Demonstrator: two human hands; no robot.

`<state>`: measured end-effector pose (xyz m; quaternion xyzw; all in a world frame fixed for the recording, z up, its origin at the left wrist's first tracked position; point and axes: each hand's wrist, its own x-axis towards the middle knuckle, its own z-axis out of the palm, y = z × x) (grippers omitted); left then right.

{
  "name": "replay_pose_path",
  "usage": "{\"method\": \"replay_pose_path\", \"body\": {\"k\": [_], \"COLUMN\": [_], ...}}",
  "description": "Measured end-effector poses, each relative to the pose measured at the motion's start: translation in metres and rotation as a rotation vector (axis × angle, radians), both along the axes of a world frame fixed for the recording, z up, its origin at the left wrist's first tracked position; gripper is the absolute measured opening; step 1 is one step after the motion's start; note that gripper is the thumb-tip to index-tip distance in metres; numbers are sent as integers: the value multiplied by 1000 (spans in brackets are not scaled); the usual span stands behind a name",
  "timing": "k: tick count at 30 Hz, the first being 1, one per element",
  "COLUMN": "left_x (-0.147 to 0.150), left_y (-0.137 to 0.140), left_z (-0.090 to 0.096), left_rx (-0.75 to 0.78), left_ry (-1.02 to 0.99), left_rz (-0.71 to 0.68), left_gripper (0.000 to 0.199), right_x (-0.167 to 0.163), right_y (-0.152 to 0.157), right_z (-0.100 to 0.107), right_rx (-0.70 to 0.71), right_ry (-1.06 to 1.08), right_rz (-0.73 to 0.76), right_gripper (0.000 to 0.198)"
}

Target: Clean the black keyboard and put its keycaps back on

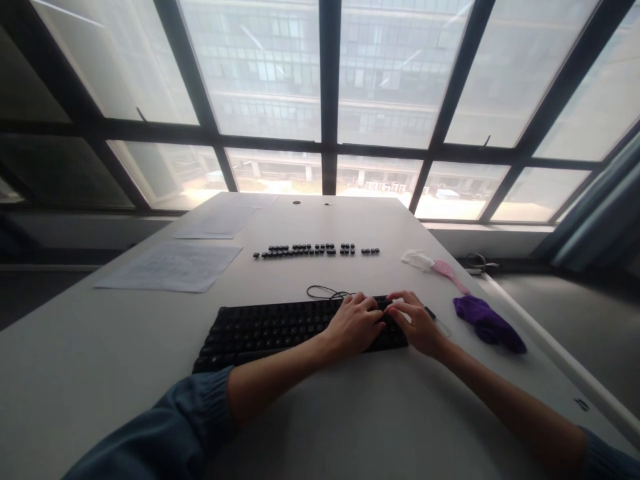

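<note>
A black keyboard [270,327] lies at a slant on the white desk, its right part mostly covered by both hands. My left hand [353,323] rests over that part with bent fingers drawn together; the fingertips are hidden, as is anything in them. Close beside it, my right hand [417,323] is closed in a pinch above the keyboard's right end. A small whitish patch shows between its fingers, too small to name. Beyond the keyboard, loose black keycaps [300,250] stand in rows. A thin black cable [323,291] loops behind the keyboard.
On the right are a crumpled white tissue [417,260], a pink brush-like thing [447,272] and a purple cloth [487,323]. Printed paper sheets [173,267] lie at the left. The white desk [100,347] reaches toward large windows [380,73].
</note>
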<state>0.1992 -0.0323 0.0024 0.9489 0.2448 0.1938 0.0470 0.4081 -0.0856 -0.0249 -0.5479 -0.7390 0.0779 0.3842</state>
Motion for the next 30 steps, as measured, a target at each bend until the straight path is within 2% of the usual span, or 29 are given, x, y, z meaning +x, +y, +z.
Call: {"method": "replay_pose_path", "body": {"k": [3,5,9,12,15,19,24,30], "left_x": [-19,-40,-106,-168,-223,-264,-272,-272], "left_y": [7,23,83,137,180,213,239,267], "left_z": [16,31,53,57,52,34,2,-23], "left_rx": [-26,-24,10,14,-69,-125,-160,-195], "left_ry": [-66,-111,-213,-240,-245,-249,-232,-220], "left_rz": [20,64,228,442,656,744,748,705], "left_gripper": [31,32,27,25,25,23,21,22], "right_x": [-8,-15,-44,-79,-125,-191,-255,-288], "right_y": [10,20,51,82,125,190,255,292], "right_z": [13,27,60,79,84,72,46,24], "right_rx": [125,186,206,186,132,56,-3,-49], "right_ry": [58,76,66,16,-70,-253,-406,-467], "right_rz": [-8,-10,31,84,155,194,157,137], "right_gripper": [20,18,19,19,14,15,15,15]}}
